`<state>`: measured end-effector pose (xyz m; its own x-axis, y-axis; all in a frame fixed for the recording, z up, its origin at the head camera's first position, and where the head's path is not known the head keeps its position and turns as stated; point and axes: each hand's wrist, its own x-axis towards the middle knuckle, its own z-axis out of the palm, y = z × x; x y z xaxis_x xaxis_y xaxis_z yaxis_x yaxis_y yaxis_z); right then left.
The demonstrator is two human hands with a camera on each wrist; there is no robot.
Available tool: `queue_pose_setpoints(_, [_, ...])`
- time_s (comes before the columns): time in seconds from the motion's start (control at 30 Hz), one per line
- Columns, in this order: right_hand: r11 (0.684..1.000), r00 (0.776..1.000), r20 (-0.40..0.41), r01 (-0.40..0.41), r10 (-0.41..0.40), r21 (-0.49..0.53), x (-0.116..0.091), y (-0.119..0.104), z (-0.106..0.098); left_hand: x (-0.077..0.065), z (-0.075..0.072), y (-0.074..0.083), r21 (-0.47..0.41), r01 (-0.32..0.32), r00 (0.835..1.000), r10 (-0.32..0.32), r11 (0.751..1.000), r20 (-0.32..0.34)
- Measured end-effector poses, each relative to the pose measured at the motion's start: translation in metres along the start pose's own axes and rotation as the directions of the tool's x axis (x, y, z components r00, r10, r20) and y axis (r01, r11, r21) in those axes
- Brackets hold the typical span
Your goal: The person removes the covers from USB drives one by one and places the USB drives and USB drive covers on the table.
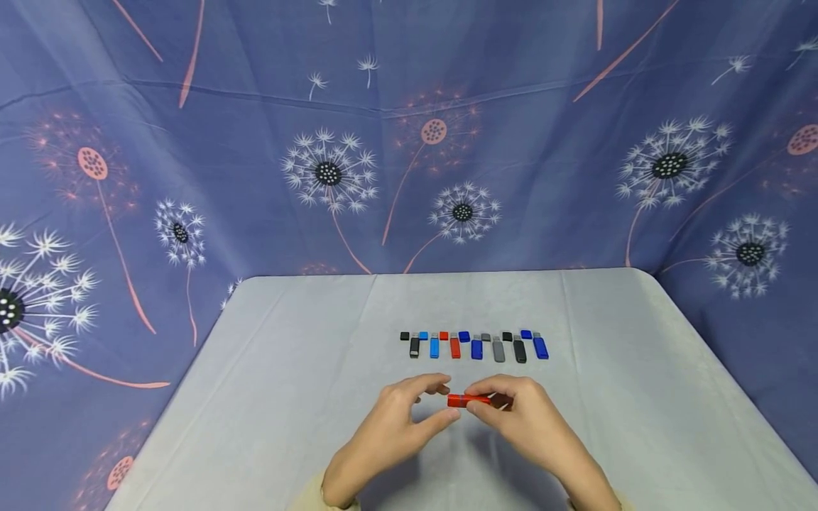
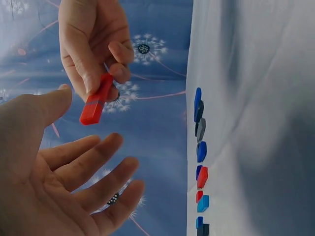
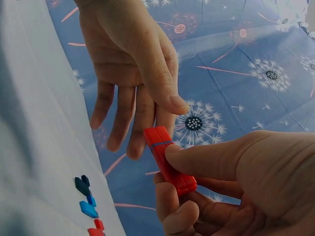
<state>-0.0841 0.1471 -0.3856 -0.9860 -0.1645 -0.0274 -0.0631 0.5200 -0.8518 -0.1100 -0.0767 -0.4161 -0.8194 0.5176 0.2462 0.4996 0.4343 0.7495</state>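
A red USB flash drive (image 1: 469,401) with its cap on is pinched between the thumb and fingers of my right hand (image 1: 527,419), above the near part of the table. In the right wrist view, a thin blue line crosses the red drive (image 3: 170,162) where cap and body meet. My left hand (image 1: 399,422) faces the drive's capped end, fingers spread and apart from it, holding nothing. The left wrist view shows my left hand (image 2: 69,162) with loosely straight fingers below the drive (image 2: 97,101).
Beyond the hands, a row of uncapped USB drives, black (image 1: 415,347), light blue (image 1: 434,347), red (image 1: 455,347), grey (image 1: 498,350) and dark blue (image 1: 540,347), lies on the white-covered table (image 1: 287,397). Small caps (image 1: 464,336) lie beside them. A blue dandelion-print cloth (image 1: 543,177) hangs behind.
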Motion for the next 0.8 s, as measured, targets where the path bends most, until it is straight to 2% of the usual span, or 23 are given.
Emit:
queue_pose_setpoints(0.2, [0.999,0.998,0.044,0.036,-0.036,-0.002,0.001,-0.0036,0.0,0.002,-0.0009,0.0027,-0.005,-0.002,0.999,0.002,1.0,0.034])
queue_pose_setpoints(0.57, [0.994,0.99,0.09,0.112,-0.113,0.012,0.0015,-0.0029,0.0038,-0.0011,-0.0026,0.001,-0.005,-0.084,0.994,0.085,0.996,0.07])
queue_pose_setpoints(0.8, [0.993,0.988,0.1,0.111,-0.114,0.035,0.0023,-0.0036,0.0042,-0.0031,-0.0035,0.0006,0.011,-0.071,0.994,0.07,0.997,0.084])
